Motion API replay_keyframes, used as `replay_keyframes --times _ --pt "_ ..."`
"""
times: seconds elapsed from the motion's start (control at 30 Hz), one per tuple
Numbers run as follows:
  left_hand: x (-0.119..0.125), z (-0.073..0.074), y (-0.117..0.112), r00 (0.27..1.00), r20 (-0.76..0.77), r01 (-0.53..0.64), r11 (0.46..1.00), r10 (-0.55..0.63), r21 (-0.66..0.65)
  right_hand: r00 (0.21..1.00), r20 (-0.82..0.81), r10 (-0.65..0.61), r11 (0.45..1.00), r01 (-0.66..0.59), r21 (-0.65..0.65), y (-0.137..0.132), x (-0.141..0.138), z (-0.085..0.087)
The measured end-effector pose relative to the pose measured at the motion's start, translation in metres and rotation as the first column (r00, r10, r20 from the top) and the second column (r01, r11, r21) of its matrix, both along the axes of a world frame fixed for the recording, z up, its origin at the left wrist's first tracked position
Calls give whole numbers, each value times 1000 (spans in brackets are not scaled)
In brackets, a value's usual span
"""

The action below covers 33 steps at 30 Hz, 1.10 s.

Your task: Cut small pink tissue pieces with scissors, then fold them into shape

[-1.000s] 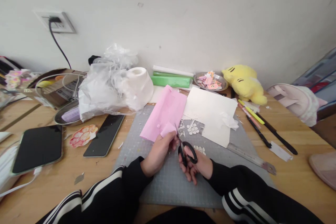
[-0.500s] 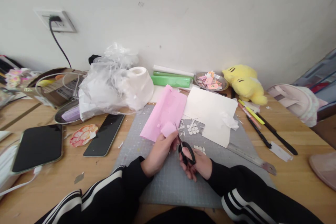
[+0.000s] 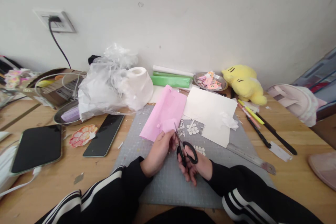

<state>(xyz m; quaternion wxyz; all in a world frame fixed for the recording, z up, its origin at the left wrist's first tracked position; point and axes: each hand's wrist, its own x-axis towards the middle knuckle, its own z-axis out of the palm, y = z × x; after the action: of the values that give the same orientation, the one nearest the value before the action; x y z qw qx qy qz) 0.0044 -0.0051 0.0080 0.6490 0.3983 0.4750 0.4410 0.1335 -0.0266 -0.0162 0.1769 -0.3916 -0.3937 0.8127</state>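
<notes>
My right hand (image 3: 195, 164) grips black-handled scissors (image 3: 185, 148) over the grey cutting mat (image 3: 168, 182), blades pointing up and away. My left hand (image 3: 160, 148) is closed in a pinch right beside the blades; what it holds is hidden behind the fingers. Just beyond the hands lies a pink paper sheet (image 3: 165, 113). To its right sits a white card sheet (image 3: 212, 113), and small white cut-out pieces (image 3: 193, 128) lie on the mat.
Two phones (image 3: 38, 147) (image 3: 104, 134) lie at left beside a paw-shaped sticker (image 3: 83, 135). A plastic bag (image 3: 105, 84), toilet roll (image 3: 139, 82), green rolls (image 3: 170, 80), a metal dish of scraps (image 3: 210, 81) and a yellow plush (image 3: 245, 84) line the back. Pens (image 3: 258, 122) and a metal ruler (image 3: 252, 159) lie right.
The small pink piece seen in my left fingers earlier is no longer visible. The scissors shifted slightly and their handles opened a little. Nothing else moved.
</notes>
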Motion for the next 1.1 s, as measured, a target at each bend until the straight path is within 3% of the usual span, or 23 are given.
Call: replay_keyframes --times 0.13,0.47,0.73,1.1 --pt "0 1 -1 1000 25 11 1000 -11 15 992 -90 89 996 -89 -4 1 1 -7" --pt "-3 -1 0 987 144 -79 997 78 2 999 -31 12 998 -10 56 -2 0 -5" --pt "-1 2 1 1000 17 -8 1000 8 -16 1000 -21 -19 999 19 27 -2 0 -1" --pt "-1 1 1 999 38 -11 1000 12 -10 1000 14 -26 1000 26 3 -2 -1 -1"
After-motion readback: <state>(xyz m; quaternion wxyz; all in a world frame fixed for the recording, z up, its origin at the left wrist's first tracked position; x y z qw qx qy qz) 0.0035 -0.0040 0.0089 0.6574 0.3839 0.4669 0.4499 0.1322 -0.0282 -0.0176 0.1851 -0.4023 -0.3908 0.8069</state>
